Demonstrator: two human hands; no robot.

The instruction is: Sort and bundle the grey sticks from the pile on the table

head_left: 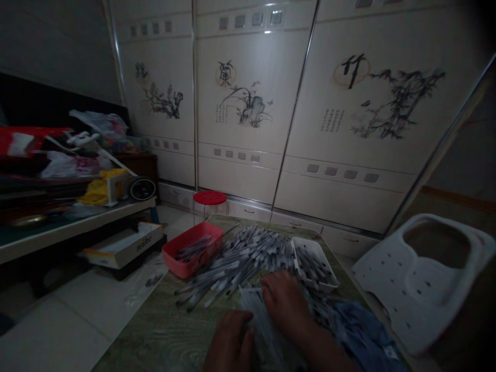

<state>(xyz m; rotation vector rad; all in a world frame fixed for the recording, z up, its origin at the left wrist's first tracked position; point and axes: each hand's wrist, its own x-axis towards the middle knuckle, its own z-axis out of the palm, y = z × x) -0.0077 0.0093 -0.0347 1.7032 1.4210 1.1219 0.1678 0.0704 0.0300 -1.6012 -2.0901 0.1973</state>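
A clear plastic bag [257, 310] lies on the table in front of me, with pale, long shapes showing dimly in it. My right hand [284, 302] rests over its right side, fingers bent down onto the plastic. At its left edge is my left hand [229, 338], with curled fingers against the bag; part of this hand is dark and cut off by the frame. Just beyond both hands spreads a heap of pens [248, 253], clear-barrelled with dark ends. More pens lie in a red plastic basket [176, 266] on the left and a white tray [327, 276] on the right.
A crumpled blue cloth [360, 330] lies by my right forearm. A white plastic stool or chair [411, 289] stands right of the table [166, 330]. Behind are a red round stool [210, 197] and sliding cupboard doors [248, 170]. A cluttered bench [77, 225] is on the left.
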